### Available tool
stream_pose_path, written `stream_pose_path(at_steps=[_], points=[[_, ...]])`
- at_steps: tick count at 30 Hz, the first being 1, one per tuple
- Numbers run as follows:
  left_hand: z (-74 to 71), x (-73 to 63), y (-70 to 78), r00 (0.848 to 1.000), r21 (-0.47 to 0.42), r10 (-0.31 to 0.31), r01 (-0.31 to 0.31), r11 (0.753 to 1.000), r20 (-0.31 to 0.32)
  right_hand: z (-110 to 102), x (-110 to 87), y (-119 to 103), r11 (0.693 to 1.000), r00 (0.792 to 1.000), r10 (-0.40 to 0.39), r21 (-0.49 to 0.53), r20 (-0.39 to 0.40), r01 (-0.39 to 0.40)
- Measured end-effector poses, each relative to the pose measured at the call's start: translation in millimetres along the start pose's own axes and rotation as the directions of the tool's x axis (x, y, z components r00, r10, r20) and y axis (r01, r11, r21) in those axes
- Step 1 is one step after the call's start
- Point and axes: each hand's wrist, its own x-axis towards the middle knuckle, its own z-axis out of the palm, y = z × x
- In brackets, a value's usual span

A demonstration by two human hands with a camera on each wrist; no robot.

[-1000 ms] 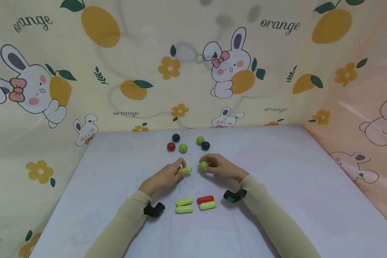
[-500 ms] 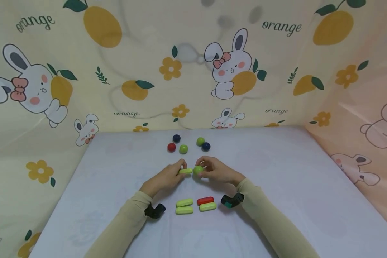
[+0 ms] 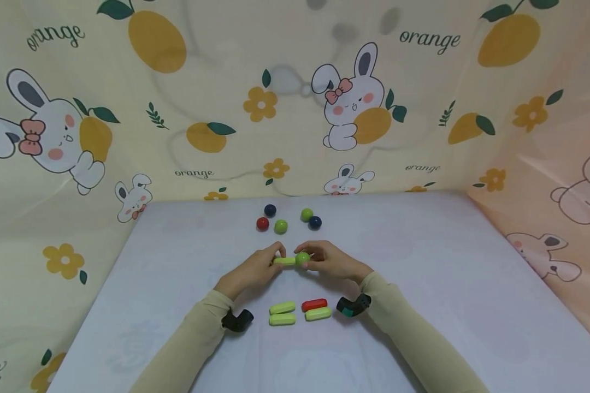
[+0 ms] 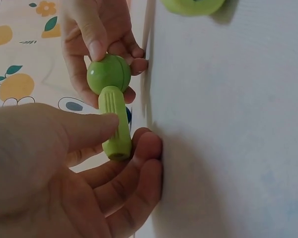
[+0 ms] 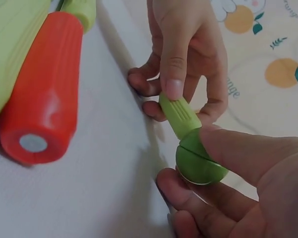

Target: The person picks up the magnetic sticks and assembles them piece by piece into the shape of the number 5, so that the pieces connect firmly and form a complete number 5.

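Note:
In the head view, my left hand pinches a light-green rod between thumb and fingers. My right hand pinches a green ball that touches the rod's right end. From the left wrist view, the ridged rod lies under my left thumb, with the ball against its far end. A seam crosses the ball in the right wrist view. Closer to me on the table lie a red rod and several light-green rods. The red rod shows a silvery disc in its end.
Behind the hands stand a red ball, two dark blue balls and two green balls. All lie on a white table. A patterned cloth hangs behind the table and along its sides.
My right hand has moved left with the green ball, closing the gap to the rod until the two touch. The left hand stays nearly in place with the light-green rod.

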Motion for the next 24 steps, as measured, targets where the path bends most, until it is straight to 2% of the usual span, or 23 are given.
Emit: stream_pose_path(at_steps=[8, 15, 24], points=[[1.9, 0.2, -1.4, 1.000, 0.013, -0.015, 0.015, 1.000, -0.021, 0.2, 0.6, 4.8, 0.997, 0.999, 0.037, -0.061, -0.026, -0.039], [0.8, 1.3, -0.5, 0.999, 0.007, -0.048, 0.048, 0.999, -0.013, -0.8, 0.8, 7.3, 0.998, 0.998, 0.040, -0.039, -0.039, -0.041], [-3.5, 2.1, -7.5, 1.000, -0.037, -0.016, 0.016, 0.999, 0.008, -1.7, 1.5, 6.8, 0.993, 0.992, 0.076, -0.083, -0.096, -0.084]])
